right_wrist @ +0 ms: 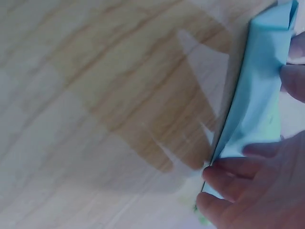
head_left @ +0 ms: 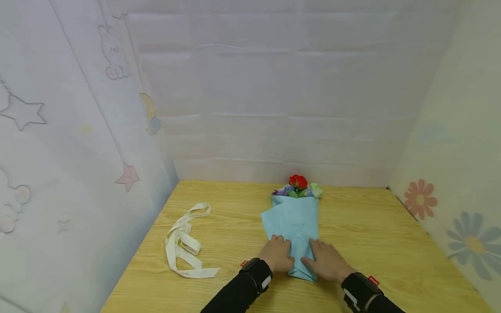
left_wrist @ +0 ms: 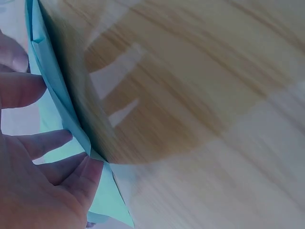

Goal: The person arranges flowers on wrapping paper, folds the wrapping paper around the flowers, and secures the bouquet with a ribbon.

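Observation:
A small bouquet of artificial-looking flowers lies wrapped in light blue wrapping paper (head_left: pixel 299 217), its folded lower end toward me. A red rose (head_left: pixel 298 181) shows at the top, with purple and pale green blossoms (head_left: pixel 315 190) around it. My left hand (head_left: pixel 277 254) rests along the paper's left edge, thumb toward its lower middle. On the opposite side, my right hand (head_left: pixel 328 261) presses the right edge with extended fingers. Both wrist views show fingertips against the paper's sides, close to the table. The stems are hidden inside the wrap.
A loose cream ribbon (head_left: pixel 182 243) with faint print lies in loops on the left of the wooden table (head_left: pixel 235 208). Light printed sheets (head_left: pixel 274 87) stand as walls behind and on both sides. Black bands (head_left: pixel 256 274) sit on both wrists.

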### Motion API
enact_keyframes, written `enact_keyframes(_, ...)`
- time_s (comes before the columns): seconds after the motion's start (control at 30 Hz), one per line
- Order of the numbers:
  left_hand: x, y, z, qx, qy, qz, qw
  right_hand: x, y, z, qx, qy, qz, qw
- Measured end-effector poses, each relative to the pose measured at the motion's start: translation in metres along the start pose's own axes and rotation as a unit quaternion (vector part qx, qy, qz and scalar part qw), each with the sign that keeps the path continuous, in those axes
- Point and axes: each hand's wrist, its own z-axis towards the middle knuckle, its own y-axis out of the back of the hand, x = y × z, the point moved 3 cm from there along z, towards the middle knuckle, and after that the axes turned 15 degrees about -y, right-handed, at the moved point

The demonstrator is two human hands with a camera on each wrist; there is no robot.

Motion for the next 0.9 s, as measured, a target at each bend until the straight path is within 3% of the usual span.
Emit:
enact_keyframes(0.3,-0.03,0.003,0.022,0.022,-0.015,0.011,0.9996,-0.018,0.001,-0.006,-0.057,-0.017,-0.007,0.9982)
enact_keyframes(0.43,-0.042,0.006,0.029,0.043,-0.027,-0.058,0.997,-0.024,0.004,-0.01,-0.075,-0.022,-0.02,0.9967)
enact_keyframes(0.53,-0.049,-0.001,0.038,0.057,-0.04,-0.099,0.9927,-0.026,0.007,-0.013,-0.074,-0.034,-0.025,0.9964)
enact_keyframes(0.73,-0.056,-0.017,0.054,0.052,-0.068,-0.077,0.9934,-0.033,0.01,-0.017,-0.071,-0.058,-0.04,0.995)
enact_keyframes(0.9,-0.064,-0.02,0.061,0.037,-0.095,-0.126,0.9868,-0.049,0.011,-0.02,-0.065,-0.088,-0.034,0.9934)
